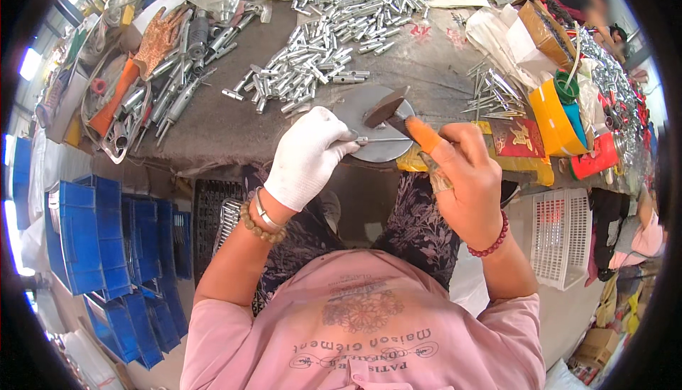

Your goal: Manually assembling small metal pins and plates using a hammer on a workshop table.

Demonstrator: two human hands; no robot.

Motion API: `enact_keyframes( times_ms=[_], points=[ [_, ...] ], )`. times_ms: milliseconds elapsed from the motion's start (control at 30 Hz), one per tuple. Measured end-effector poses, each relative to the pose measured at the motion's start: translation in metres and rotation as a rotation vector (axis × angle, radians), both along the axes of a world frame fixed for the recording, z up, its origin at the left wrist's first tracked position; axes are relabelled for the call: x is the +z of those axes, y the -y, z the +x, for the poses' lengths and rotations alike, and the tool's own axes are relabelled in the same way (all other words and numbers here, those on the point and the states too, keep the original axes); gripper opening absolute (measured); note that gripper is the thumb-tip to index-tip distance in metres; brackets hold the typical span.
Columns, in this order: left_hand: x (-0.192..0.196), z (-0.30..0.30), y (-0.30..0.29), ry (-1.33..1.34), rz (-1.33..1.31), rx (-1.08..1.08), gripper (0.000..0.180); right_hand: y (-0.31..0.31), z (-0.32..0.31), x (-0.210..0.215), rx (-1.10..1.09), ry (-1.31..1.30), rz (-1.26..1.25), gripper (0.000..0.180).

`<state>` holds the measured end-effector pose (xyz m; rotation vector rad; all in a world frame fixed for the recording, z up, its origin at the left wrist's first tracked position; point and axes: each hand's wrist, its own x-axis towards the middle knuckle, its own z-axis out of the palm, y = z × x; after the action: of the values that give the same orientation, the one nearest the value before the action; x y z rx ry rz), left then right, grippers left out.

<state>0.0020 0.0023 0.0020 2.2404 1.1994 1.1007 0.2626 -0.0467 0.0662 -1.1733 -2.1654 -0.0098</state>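
My left hand (307, 159), in a white glove, pinches one end of a thin metal tube (369, 140) that lies across a round grey metal plate (387, 151) at the table's near edge. A hammer (386, 107) is gripped in my right hand (469, 180), its dark head tilted just above the plate and the tube. Orange covering wraps a finger of that hand, which hides most of the handle. Beyond the plate, a large heap of shiny metal tubes (348, 17) spreads over the dark tabletop, with several loose ones at its near side.
Thin metal rods (494, 91) lie right of the plate, near a yellow box (558, 116) and a red container (595, 157). At left are an orange glove (153, 42) and tools. Blue bins (89, 234) stand low left, a white basket (563, 237) low right. A person (590, 6) sits far right.
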Motion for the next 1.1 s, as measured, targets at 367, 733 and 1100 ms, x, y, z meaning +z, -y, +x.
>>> enact_keyframes(
  times_ms=[367,733,1100],
  points=[
    [-0.004,-0.004,-0.002,0.038,-0.028,-0.013,0.016,-0.029,0.002,-0.014,0.043,-0.147,-0.261,0.057],
    [-0.008,-0.008,0.001,0.042,-0.048,-0.032,0.02,-0.002,-0.017,-0.028,-0.081,0.034,-0.325,0.021],
    [-0.009,0.027,0.067,0.395,-0.389,0.307,0.041,0.015,-0.029,-0.037,0.04,-0.718,-1.247,0.043]
  ],
)
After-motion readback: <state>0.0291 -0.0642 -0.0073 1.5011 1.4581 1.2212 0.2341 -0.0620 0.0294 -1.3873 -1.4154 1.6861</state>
